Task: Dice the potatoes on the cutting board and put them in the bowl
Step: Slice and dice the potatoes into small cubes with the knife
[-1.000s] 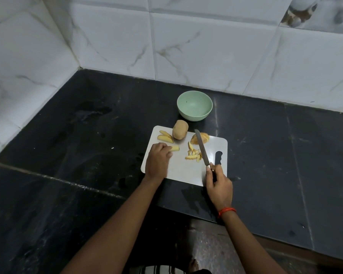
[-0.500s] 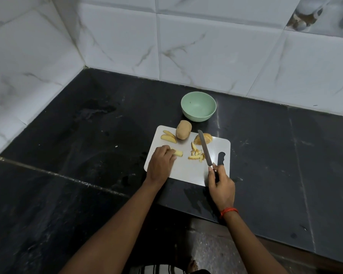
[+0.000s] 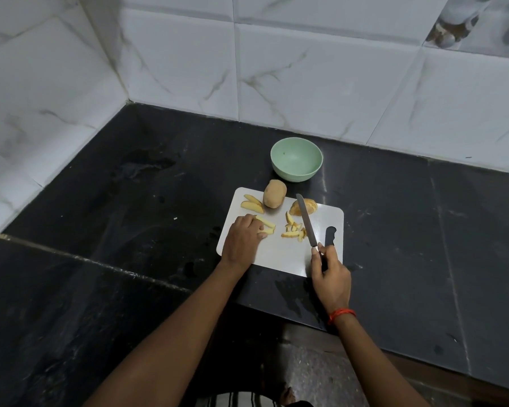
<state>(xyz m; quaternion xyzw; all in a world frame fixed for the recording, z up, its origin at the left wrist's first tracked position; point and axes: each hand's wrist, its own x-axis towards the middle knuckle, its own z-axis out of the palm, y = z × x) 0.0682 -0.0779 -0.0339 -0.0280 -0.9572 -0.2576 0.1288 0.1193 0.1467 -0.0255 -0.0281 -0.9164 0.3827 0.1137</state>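
A white cutting board (image 3: 276,254) lies on the black counter. On its far edge rests a whole unpeeled potato (image 3: 274,193), with two wedges (image 3: 252,203) to its left and a cut half (image 3: 310,206) to its right. My left hand (image 3: 243,239) presses down on a few potato strips (image 3: 266,224). A small heap of cut pieces (image 3: 294,230) lies mid-board, just left of the knife (image 3: 307,221). My right hand (image 3: 331,274) grips the knife's handle, blade pointing away. The green bowl (image 3: 296,159) stands empty behind the board.
The black stone counter (image 3: 130,230) meets white marble-tiled walls (image 3: 306,69) at the back and left, forming a corner. Its front edge (image 3: 300,318) runs just below the board. A wet patch (image 3: 147,165) shows on the counter at the left.
My left hand has shifted slightly on the strips, showing more of them. The knife stays beside the heap of pieces. The view moved a little.
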